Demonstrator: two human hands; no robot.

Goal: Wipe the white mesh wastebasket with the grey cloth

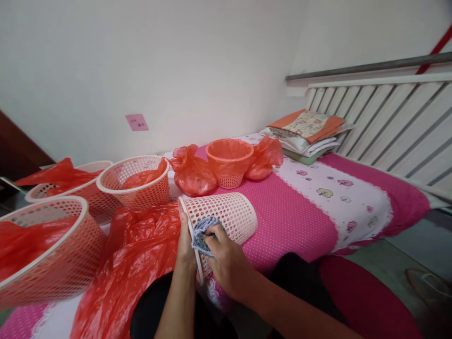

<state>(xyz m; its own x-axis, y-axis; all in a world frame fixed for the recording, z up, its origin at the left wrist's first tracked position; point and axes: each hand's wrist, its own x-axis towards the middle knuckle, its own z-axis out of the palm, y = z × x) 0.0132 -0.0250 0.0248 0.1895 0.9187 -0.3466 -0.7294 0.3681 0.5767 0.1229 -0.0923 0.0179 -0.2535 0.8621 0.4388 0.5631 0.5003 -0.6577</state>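
A pale pink plastic basket point(236, 212) with a grid of holes lies on its side in front of me, its mouth turned to the left. My left hand point(186, 242) grips it by the rim, with some fingers hidden inside the mouth. A grey-blue knitted cloth point(205, 235) is bunched in my right hand point(222, 254), pressed against the basket's outer wall just beside the rim. Left of the basket, a crumpled red plastic bag point(141, 259) is spread over the bed.
Several pink baskets point(102, 179) with red bags in them stand at left. Tied red bags point(196, 179) flank a red-lined basket point(229, 153) near the wall. Folded bedding point(307, 129) lies by the white bed rail point(388, 117). Pink polka-dot bedding point(293, 221) covers the bed.
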